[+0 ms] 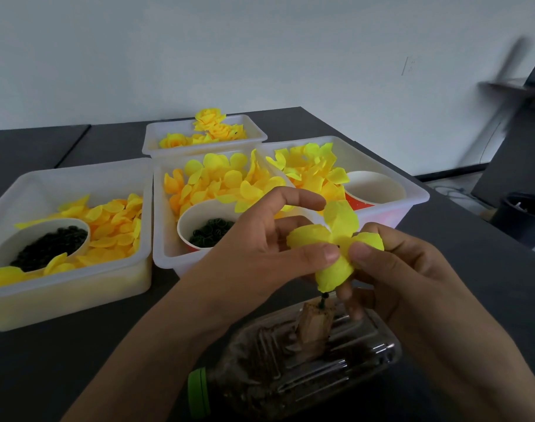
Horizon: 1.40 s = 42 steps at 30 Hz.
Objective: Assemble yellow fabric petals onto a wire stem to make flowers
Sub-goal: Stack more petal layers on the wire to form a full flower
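At centre, petal cluster (336, 245) pinched by left hand (260, 254) from 9 o'clock, right hand (391, 269) from 3; stem (323, 300) upright at 6.

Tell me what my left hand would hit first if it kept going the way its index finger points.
Probably the upper yellow petal of the flower you're holding; your left hand points its index finger right at it. Depth is unclear.

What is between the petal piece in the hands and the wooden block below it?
In the head view, a short dark wire stem joins the petal piece to the wooden block.
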Tool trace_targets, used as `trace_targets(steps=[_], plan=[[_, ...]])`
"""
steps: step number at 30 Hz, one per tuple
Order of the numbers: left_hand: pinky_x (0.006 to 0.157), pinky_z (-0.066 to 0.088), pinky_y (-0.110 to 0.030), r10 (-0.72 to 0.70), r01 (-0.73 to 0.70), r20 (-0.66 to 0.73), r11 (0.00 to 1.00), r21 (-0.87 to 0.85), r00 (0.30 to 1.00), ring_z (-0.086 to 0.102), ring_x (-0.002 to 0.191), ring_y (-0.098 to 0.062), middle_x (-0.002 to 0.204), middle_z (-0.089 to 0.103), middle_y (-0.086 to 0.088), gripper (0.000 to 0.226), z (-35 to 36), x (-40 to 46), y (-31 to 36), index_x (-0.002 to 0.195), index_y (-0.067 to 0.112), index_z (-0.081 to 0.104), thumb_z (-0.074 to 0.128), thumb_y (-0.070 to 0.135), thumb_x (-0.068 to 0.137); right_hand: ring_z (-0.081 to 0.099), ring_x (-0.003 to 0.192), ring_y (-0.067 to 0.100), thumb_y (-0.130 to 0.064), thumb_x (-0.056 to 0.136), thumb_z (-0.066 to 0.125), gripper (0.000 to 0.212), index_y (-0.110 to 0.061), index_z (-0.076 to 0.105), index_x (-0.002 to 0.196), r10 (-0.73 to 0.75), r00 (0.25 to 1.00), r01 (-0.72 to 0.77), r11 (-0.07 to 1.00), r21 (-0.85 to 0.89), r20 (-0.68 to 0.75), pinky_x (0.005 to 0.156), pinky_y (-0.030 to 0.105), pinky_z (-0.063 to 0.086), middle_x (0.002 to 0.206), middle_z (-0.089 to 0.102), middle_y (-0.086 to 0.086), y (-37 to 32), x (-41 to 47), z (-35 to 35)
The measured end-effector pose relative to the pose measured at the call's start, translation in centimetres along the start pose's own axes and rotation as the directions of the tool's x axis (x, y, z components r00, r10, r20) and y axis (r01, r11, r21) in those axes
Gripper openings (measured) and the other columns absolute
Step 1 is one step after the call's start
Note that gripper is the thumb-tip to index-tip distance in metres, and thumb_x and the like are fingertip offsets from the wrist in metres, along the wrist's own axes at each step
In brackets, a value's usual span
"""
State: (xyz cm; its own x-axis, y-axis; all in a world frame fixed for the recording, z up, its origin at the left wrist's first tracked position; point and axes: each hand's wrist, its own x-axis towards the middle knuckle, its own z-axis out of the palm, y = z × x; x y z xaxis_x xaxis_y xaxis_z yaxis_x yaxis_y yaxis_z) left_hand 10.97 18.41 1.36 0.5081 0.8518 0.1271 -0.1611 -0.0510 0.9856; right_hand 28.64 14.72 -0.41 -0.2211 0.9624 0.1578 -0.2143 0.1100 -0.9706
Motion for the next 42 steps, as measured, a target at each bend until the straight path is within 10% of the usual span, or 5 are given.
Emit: trace_targets(steps=[32,42], plan=[[0.064,0.051,-0.024,-0.399,0.347,0.067,0.858,0.379,0.914,0.061,0.074,-0.012,0.079,0.069,0.002,0.048,-2.3,0.9,-2.6,0.12,0.025,0.049,0.076,0.023,0.08,0.033,0.039,0.015,-0.037,0.072,0.076,0.057,0.014,0.055,0.085,0.324,0.944,-0.329,0.935,-0.132,-0.061,0.04,0.023,0.032,0.05,0.039,0.005,2.8,-0.7,-1.5],[0.068,0.054,-0.025,-0.428,0.271,0.108,0.728,0.63,0.897,0.064,0.069,-0.008,0.082,0.071,0.009,0.054,-3.6,0.3,-2.4,0.125,0.033,0.038,0.073,0.037,0.084,0.036,0.036,0.019,-0.043,0.069,0.071,0.033,-0.013,0.056,0.066,0.314,0.943,-0.332,0.893,-0.305,-0.106,0.039,0.022,0.031,0.048,0.042,0.007,2.5,-0.9,-1.5]])
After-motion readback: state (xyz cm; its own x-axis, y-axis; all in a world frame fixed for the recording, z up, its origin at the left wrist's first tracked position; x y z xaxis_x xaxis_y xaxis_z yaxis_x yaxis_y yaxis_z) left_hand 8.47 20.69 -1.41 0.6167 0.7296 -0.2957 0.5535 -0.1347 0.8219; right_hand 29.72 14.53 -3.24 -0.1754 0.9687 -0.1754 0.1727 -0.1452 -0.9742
